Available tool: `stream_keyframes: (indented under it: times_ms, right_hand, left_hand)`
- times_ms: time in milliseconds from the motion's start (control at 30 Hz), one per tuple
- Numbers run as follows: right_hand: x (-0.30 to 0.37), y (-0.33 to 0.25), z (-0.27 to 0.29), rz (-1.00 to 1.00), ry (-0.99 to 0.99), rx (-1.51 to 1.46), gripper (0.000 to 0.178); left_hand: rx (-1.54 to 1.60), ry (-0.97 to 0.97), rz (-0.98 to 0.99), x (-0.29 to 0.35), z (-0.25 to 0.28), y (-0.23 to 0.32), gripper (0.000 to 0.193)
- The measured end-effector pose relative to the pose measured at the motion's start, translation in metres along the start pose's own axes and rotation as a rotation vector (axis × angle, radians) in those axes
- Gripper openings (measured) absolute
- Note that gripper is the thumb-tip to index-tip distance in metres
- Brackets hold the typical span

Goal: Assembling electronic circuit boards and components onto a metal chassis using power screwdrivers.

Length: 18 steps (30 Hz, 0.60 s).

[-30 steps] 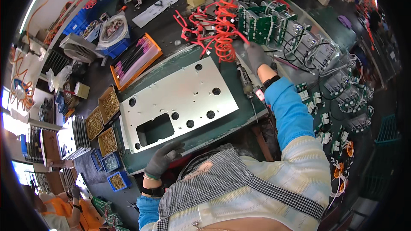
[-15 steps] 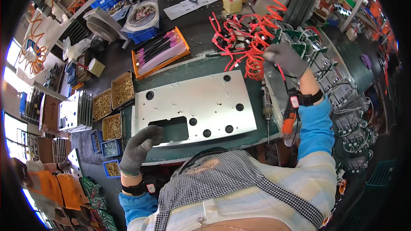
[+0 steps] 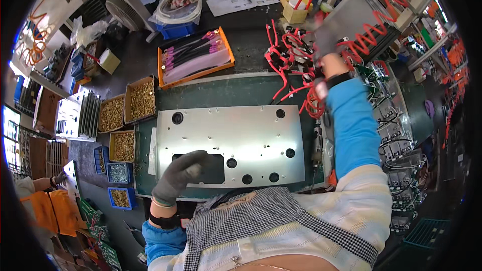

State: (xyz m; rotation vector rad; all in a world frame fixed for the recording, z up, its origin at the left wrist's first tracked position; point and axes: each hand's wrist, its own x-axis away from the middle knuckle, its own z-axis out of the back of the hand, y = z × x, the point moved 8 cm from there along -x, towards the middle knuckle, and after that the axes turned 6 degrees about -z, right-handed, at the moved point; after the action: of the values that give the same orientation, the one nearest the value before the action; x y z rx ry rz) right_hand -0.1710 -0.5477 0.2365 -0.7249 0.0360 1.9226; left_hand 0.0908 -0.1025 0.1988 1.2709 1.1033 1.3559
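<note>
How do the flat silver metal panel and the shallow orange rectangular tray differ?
The flat silver metal panel looks larger than the shallow orange rectangular tray. The panel has round dark openings and a larger cutout, partly behind the left hand; the tray holds black cables with purple ends. The panel sits nearly square in the picture, while the tray is angled. Both look roughly rectangular.

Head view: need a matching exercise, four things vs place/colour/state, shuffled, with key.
1. Metal panel
2. Tray
3. Left hand
4. Right hand

A. Blurred, near the red cables
B. Silver, lying flat on the green surface
C. Grey-gloved, at the rectangular cut-out
D. Orange-rimmed, holding dark leads with pinkish ends

Pairs: 1-B, 2-D, 3-C, 4-A
</note>
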Motion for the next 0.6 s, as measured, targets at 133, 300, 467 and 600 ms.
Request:
stream_keyframes:
  times_ms: [133, 300, 467, 600]
  right_hand:
    - [-0.018, -0.008, 0.128, -0.025, 0.007, -1.407, 0.03]
    - [0.052, -0.122, 0.184, 0.305, -0.249, -1.7, 0.032]
    - [0.102, -0.208, 0.229, 0.656, -0.484, -1.668, 0.034]
    - [0.145, -0.264, 0.227, 0.81, -0.69, -1.636, 0.035]
  left_hand:
    - [0.109, -0.015, 0.052, -0.016, -0.005, -0.009, 0.045]
    - [0.33, -0.075, -0.067, -0.067, -0.039, 0.01, 0.041]
    - [0.138, 0.284, -0.521, -0.07, -0.014, 0.062, 0.042]
    - [-0.216, 0.117, -0.639, -0.048, -0.036, 0.077, 0.067]
